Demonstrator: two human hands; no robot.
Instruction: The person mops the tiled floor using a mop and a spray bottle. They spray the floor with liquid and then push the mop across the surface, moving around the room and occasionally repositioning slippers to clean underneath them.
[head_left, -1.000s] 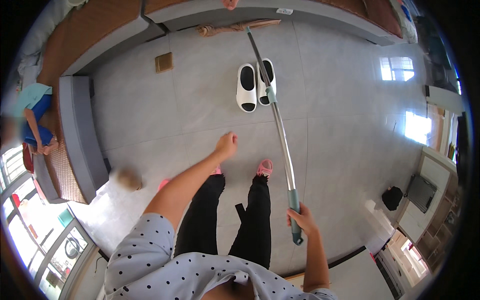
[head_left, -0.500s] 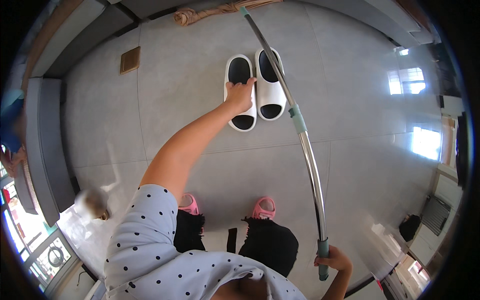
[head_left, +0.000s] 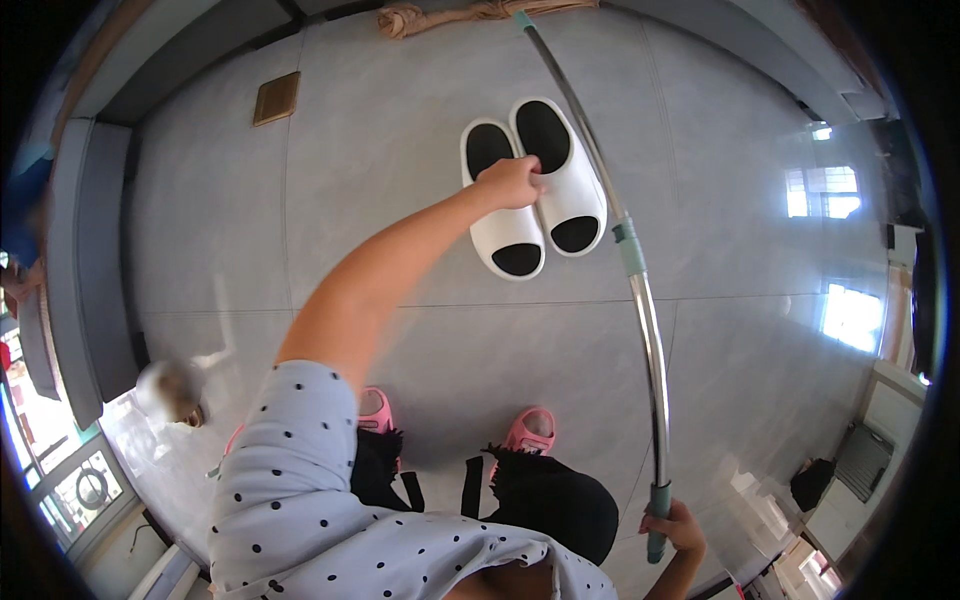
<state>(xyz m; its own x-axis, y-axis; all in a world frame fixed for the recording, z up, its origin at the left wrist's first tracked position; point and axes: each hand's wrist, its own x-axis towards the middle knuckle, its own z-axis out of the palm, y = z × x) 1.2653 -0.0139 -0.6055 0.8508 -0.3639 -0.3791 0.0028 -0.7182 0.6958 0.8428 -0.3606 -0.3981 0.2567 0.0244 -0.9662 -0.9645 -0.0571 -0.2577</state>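
Observation:
Reaching forward, my left hand (head_left: 512, 183) is closed on the adjoining inner edges of two white slide slippers with black insoles. The left slipper (head_left: 508, 228) is partly covered by my hand; the right slipper (head_left: 575, 192) lies against it, a little farther out. Both look slightly tilted and seem raised off the floor. My right hand (head_left: 680, 527), low at the right, grips the lower green handle of a telescopic metal pole (head_left: 648, 320). The pole slants away past the right slipper, and its green far tip reaches a rolled brown cloth.
Grey floor tiles (head_left: 400, 345) spread around me. A brass-coloured square floor plate (head_left: 276, 98) is at the far left. The rolled brown cloth (head_left: 440, 20) lies along the far edge. Grey furniture (head_left: 95, 270) stands at the left. My feet wear pink sandals (head_left: 532, 430).
My left hand has shifted right and closed on both slippers. They have turned, come closer together and appear larger. The pole stays in my right hand, and the view has shifted slightly.

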